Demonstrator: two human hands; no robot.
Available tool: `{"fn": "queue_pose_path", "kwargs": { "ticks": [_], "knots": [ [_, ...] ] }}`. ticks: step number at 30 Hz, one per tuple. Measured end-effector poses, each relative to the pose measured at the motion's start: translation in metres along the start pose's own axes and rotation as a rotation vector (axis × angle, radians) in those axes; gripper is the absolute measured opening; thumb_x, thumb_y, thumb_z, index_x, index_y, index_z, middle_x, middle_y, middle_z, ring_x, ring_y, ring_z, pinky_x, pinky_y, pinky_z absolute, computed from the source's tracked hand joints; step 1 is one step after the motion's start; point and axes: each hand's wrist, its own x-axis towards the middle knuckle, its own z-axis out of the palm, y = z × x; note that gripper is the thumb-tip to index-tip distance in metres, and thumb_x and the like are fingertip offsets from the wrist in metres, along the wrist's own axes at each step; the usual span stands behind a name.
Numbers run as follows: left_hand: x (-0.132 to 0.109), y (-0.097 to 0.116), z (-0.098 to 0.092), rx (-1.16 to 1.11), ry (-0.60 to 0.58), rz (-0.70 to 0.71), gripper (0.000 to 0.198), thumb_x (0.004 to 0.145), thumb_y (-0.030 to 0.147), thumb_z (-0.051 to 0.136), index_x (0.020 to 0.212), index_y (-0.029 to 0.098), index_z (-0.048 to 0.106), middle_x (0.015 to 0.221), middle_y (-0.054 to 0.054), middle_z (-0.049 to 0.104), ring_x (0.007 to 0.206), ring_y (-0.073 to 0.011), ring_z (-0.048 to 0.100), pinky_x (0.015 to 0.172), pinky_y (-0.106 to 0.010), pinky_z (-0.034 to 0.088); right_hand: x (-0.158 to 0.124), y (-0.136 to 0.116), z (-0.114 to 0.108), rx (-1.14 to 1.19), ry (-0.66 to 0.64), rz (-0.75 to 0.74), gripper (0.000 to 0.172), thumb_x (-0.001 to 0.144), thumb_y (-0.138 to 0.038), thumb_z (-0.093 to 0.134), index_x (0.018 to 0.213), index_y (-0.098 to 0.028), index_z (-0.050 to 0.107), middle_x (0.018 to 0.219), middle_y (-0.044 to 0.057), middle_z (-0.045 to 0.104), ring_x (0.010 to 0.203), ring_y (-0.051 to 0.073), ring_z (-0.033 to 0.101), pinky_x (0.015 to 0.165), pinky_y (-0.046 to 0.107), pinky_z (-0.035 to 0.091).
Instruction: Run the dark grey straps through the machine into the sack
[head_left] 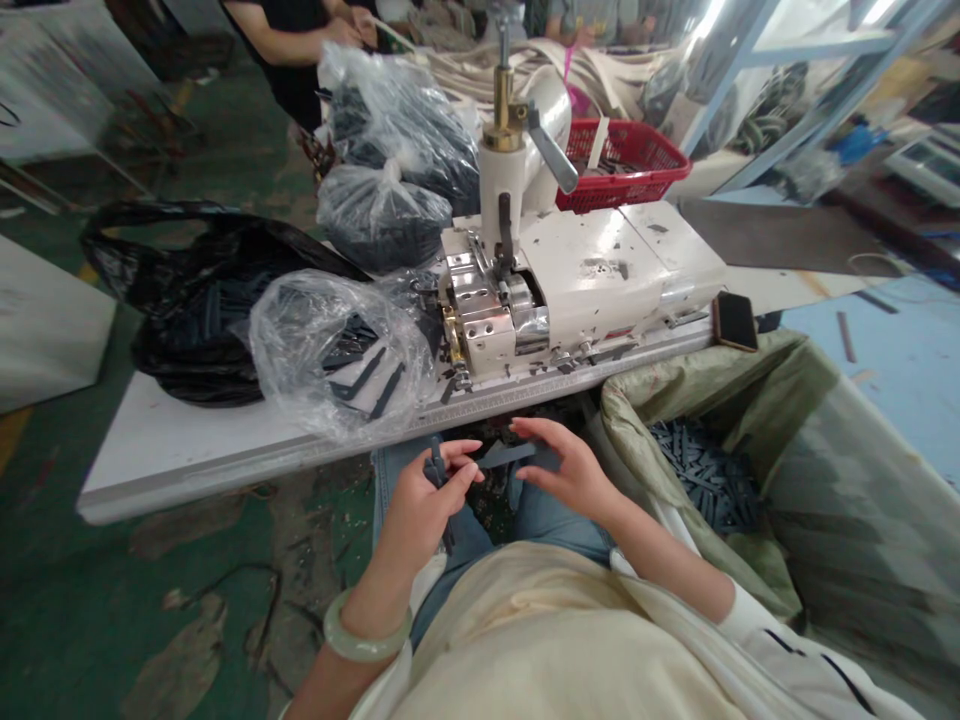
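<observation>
My left hand is closed round a small bunch of dark strips just below the table's front edge, over my lap. My right hand pinches one dark strip that reaches toward my left fingertips. Both hands sit in front of the white sewing-type machine with its metal head. A clear plastic bag holding several dark strips lies on the table just left of the machine.
A black bag and two more clear bags of dark pieces crowd the white table. A red basket sits behind the machine, a phone at the right edge. A sack of dark strips stands at my right. A person stands beyond the table.
</observation>
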Motion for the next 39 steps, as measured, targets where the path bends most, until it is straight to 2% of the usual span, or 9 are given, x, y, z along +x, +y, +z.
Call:
{"fn": "queue_pose_path", "kwargs": {
  "ticks": [3, 6, 9, 12, 15, 21, 33, 36, 39],
  "knots": [
    [0.000, 0.000, 0.001, -0.012, 0.006, -0.014, 0.034, 0.079, 0.031, 0.071, 0.107, 0.015, 0.064, 0.073, -0.003, 0.063, 0.048, -0.0038, 0.038, 0.043, -0.017, 0.024, 0.006, -0.009, 0.005, -0.508, -0.090, -0.166, 0.045, 0.085, -0.038, 0.067, 0.128, -0.025, 0.058, 0.116, 0.011, 0.066, 0.109, 0.026, 0.055, 0.097, 0.045, 0.038],
    [-0.001, 0.003, 0.001, -0.112, -0.003, -0.042, 0.035, 0.080, 0.033, 0.071, 0.107, 0.013, 0.064, 0.071, -0.002, 0.061, 0.049, -0.0040, 0.037, 0.043, -0.017, 0.023, 0.014, -0.016, 0.014, -0.613, -0.166, -0.172, 0.027, 0.096, -0.034, 0.050, 0.111, -0.018, 0.066, 0.089, 0.010, 0.070, 0.082, 0.020, 0.060, 0.080, 0.036, 0.042],
    [-0.001, 0.009, -0.002, -0.231, 0.045, -0.034, 0.036, 0.080, 0.035, 0.070, 0.107, 0.012, 0.063, 0.069, -0.001, 0.057, 0.049, -0.0041, 0.036, 0.041, -0.016, 0.020, 0.034, -0.020, 0.016, -0.343, -0.105, 0.052, 0.034, 0.099, -0.036, 0.039, 0.087, -0.016, 0.063, 0.064, 0.003, 0.063, 0.056, 0.013, 0.054, 0.059, 0.026, 0.040],
    [-0.001, 0.014, -0.007, -0.271, 0.094, -0.014, 0.035, 0.077, 0.034, 0.074, 0.103, 0.012, 0.065, 0.069, -0.001, 0.055, 0.050, -0.0038, 0.036, 0.041, -0.016, 0.020, 0.070, -0.024, 0.004, 0.181, -0.037, 0.297, 0.038, 0.097, -0.045, 0.038, 0.076, -0.018, 0.055, 0.046, -0.004, 0.050, 0.037, 0.008, 0.038, 0.041, 0.021, 0.027],
    [-0.002, 0.015, -0.009, -0.283, 0.093, -0.027, 0.032, 0.075, 0.033, 0.076, 0.097, 0.012, 0.067, 0.069, -0.001, 0.054, 0.049, -0.0033, 0.036, 0.041, -0.015, 0.019, 0.111, -0.026, -0.012, 0.545, 0.043, 0.379, 0.034, 0.088, -0.048, 0.051, 0.070, -0.019, 0.052, 0.039, -0.007, 0.044, 0.032, 0.006, 0.028, 0.036, 0.020, 0.015],
    [-0.001, 0.010, -0.015, -0.288, 0.110, -0.038, 0.029, 0.076, 0.033, 0.075, 0.095, 0.013, 0.067, 0.069, 0.000, 0.054, 0.050, -0.0031, 0.036, 0.041, -0.015, 0.020, 0.153, -0.022, -0.021, 0.731, 0.133, 0.472, 0.029, 0.080, -0.041, 0.060, 0.064, -0.020, 0.048, 0.032, -0.008, 0.039, 0.027, 0.005, 0.021, 0.033, 0.020, 0.011],
    [0.001, 0.012, -0.015, -0.317, 0.123, -0.060, 0.030, 0.074, 0.032, 0.077, 0.094, 0.011, 0.068, 0.069, 0.000, 0.053, 0.050, -0.0032, 0.036, 0.040, -0.014, 0.021, 0.160, -0.021, -0.021, 0.783, 0.303, 0.514, 0.026, 0.085, -0.033, 0.052, 0.063, -0.020, 0.046, 0.032, -0.009, 0.036, 0.027, 0.005, 0.020, 0.033, 0.019, 0.012],
    [0.001, 0.015, -0.013, -0.368, 0.094, -0.095, 0.027, 0.074, 0.028, 0.077, 0.093, 0.010, 0.069, 0.069, -0.001, 0.053, 0.050, -0.0029, 0.036, 0.040, -0.013, 0.021, 0.148, -0.018, -0.027, 0.689, 0.422, 0.410, 0.033, 0.083, -0.045, 0.057, 0.065, -0.019, 0.047, 0.035, -0.008, 0.038, 0.030, 0.005, 0.022, 0.034, 0.019, 0.014],
    [0.000, 0.018, -0.010, -0.498, 0.015, -0.166, 0.030, 0.071, 0.019, 0.077, 0.099, 0.010, 0.070, 0.074, -0.003, 0.055, 0.055, -0.0039, 0.039, 0.041, -0.013, 0.027, 0.109, -0.005, -0.048, 0.424, 0.656, 0.288, 0.039, 0.083, -0.056, 0.056, 0.070, -0.019, 0.051, 0.042, -0.006, 0.043, 0.035, 0.007, 0.032, 0.037, 0.020, 0.022]
  ]
}}
